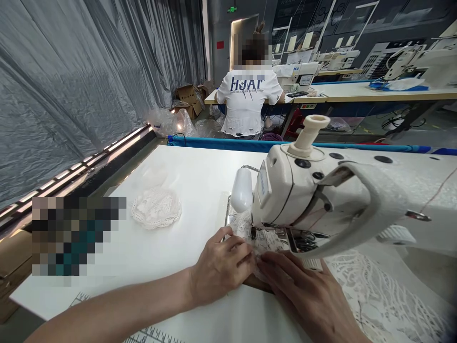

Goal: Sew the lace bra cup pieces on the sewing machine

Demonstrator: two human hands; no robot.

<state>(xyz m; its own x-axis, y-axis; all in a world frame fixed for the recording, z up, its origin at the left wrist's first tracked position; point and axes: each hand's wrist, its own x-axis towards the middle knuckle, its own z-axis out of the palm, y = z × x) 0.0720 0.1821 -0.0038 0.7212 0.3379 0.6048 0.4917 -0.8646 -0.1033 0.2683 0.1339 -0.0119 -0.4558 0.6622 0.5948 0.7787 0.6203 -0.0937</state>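
White lace fabric lies under the needle area of a white sewing machine. My left hand is closed, with its curled fingertips gripping the lace just in front of the presser foot. Close beside it, my right hand has its fingers pressed together on the same lace edge; its thumb is hidden underneath. Between the two hands only a narrow strip of the fabric shows. More patterned lace spreads over the table to the right, below the machine arm.
A small stack of round lace pieces rests on the white table, left of the machine. Ruler markings run along the near edge. Ahead, a person in a white shirt sits at another table with sewing machines. A grey curtain hangs left.
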